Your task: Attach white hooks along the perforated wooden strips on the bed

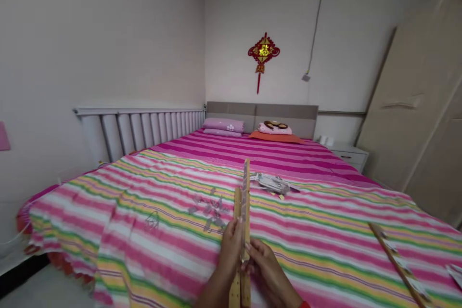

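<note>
Both hands hold a pair of thin wooden slats (pixel 246 202) upright over a striped bed (pixel 173 187). My left hand (pixel 231 250) wraps its fingers round the left slat. My right hand (pixel 260 260) pinches the right slat, which carries a row of clear clips along its edge. The slats' lower ends run out of the frame at the bottom.
Loose clear clips (pixel 211 209) and a grey bundle (pixel 272 183) lie on the sheet ahead. Another wooden slat with clips (pixel 397 262) lies at the right. Pillows (pixel 224 126) sit by the headboard, a radiator (pixel 144 127) lines the left wall, a wardrobe (pixel 418 106) stands right.
</note>
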Demonstrator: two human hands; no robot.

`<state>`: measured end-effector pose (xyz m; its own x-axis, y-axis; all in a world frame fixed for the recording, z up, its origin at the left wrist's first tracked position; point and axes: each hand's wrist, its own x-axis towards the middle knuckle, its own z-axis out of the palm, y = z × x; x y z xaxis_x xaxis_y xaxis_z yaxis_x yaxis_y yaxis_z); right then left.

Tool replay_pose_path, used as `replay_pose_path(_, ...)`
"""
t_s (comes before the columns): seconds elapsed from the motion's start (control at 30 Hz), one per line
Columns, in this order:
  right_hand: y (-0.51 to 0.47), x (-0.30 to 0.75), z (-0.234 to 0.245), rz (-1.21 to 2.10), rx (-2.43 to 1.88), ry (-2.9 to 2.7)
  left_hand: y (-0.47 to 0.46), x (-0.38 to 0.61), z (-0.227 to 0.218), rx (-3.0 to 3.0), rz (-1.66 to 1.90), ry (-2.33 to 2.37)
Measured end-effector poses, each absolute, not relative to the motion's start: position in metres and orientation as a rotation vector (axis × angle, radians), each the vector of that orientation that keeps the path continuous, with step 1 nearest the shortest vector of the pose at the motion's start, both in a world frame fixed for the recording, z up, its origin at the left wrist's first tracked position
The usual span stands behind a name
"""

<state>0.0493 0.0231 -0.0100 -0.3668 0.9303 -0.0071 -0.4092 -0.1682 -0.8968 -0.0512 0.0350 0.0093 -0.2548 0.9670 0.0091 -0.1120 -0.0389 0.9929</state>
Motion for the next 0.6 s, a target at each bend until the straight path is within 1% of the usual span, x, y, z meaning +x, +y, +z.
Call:
replay_pose_path(0.17, 0.044, 0.019, -0.007, 1.729, -0.788, -1.159, 0.064, -0.085, 0.003, 1.04, 1.56, 1.429)
replay_pose_path(0.27, 0.055, 0.005, -0.005, 1.768, -0.772, -1.182, 0.078, -0.108, -0.008, 0.943, 1.555, 1.428)
replay_pose_path(0.37, 0.063, -0.006, -0.005, 1.794, -0.765, -1.235, 0.092, -0.134, -0.013, 0.92, 1.629, 1.456)
replay_pose_path(0.47, 0.067, -0.012, -0.008, 1.803, -0.776, -1.291, 0.104, -0.159, -0.01, 1.094, 1.733, 1.619)
replay_pose_path(0.6, 0.065, -0.014, -0.016, 1.815, -0.8, -1.352, 0.121, -0.177, 0.002, 1.148, 1.72, 1.703)
